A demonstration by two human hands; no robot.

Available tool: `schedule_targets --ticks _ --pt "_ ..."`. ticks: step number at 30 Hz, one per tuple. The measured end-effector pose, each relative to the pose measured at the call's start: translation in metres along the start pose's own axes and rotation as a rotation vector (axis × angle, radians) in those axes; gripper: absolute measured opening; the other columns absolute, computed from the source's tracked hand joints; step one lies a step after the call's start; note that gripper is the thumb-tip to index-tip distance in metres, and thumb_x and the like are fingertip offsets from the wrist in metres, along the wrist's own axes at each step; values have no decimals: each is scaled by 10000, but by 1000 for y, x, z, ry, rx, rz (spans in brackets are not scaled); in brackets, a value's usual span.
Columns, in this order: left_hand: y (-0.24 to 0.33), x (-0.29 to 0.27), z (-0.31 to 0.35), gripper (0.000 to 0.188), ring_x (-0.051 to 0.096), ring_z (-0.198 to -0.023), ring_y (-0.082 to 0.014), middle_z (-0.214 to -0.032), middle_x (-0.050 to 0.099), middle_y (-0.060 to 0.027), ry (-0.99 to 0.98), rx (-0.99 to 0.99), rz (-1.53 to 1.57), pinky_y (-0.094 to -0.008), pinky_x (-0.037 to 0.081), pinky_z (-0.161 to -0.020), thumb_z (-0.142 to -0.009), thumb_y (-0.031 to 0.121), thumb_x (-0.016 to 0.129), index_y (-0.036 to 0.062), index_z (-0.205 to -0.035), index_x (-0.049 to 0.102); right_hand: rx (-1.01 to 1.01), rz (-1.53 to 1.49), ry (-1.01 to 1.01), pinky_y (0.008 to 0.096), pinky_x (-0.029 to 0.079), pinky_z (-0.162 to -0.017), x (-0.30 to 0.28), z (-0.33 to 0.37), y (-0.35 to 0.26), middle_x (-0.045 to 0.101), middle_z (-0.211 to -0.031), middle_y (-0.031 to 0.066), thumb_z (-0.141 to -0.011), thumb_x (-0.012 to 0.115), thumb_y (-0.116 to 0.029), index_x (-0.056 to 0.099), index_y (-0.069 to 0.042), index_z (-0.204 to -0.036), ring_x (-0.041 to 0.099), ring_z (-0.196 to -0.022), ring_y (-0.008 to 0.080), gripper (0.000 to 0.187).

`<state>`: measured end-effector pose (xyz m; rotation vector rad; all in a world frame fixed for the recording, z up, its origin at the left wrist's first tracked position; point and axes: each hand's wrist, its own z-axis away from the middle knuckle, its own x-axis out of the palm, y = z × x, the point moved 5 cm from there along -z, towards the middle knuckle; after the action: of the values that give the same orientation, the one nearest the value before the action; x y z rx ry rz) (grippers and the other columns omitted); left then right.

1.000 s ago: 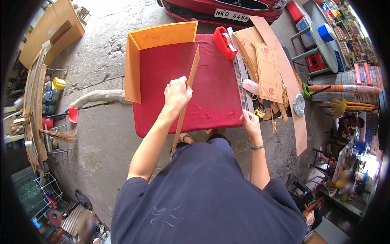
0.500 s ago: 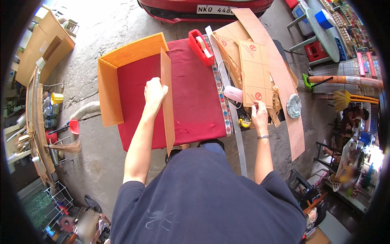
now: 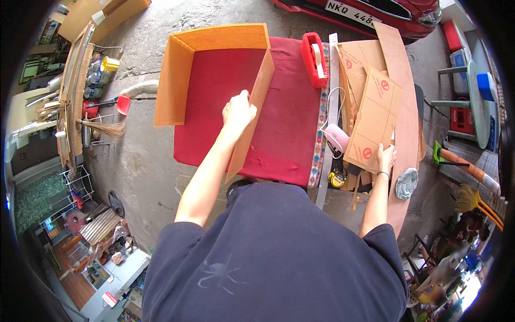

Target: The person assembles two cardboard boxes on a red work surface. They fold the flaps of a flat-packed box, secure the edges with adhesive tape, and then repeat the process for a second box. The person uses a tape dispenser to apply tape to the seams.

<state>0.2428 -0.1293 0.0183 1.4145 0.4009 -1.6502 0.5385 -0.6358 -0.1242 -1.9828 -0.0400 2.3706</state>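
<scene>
My left hand [image 3: 240,111] is closed on a brown panel [image 3: 252,118] standing on edge on the red cloth-covered table [image 3: 289,123]. At its far end the panel meets an orange-brown board [image 3: 222,37], which is joined to a left panel [image 3: 173,80], so the three make an open-sided frame. My right hand [image 3: 385,158] pinches the near right edge of a flat cardboard sheet [image 3: 375,118] with red printed marks. That sheet lies slanted over other cardboard pieces [image 3: 362,56]. My right fingertips partly show; the thumb rests on top.
A red tape dispenser [image 3: 314,60] sits at the table's far right. Beside it are a long metal ruler [image 3: 331,80], a pink corded object [image 3: 337,137], a yellow tape measure [image 3: 336,178], a long thin board [image 3: 402,80] and a grey-blue bundle [image 3: 406,183]. A red car [image 3: 397,16] stands beyond.
The view has turned, shifting the scene. My right hand has moved to the cardboard sheet's near right corner, and the sheet has tilted. The panel in my left hand now meets the far board's corner.
</scene>
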Motion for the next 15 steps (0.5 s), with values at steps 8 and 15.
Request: schedule_targets --ticks 8,15 --pt "-25 3 44 249 655 -881 -465 -885 673 -260 21 -16 20 -519 540 -762 -820 141 617 -5 -1016 566 191 -103 -26 531 401 -1020 3 -28 5 577 -1284 173 -826 676 -448 532 -80 -1260 525 -1207 392 587" --pt "-26 2 37 263 665 -842 -431 -834 673 -249 34 29 264 -494 535 -740 -796 160 628 -19 -985 596 119 -579 37 363 506 -729 20 -71 50 700 -850 114 -860 649 -295 681 -25 -927 641 -765 256 280"
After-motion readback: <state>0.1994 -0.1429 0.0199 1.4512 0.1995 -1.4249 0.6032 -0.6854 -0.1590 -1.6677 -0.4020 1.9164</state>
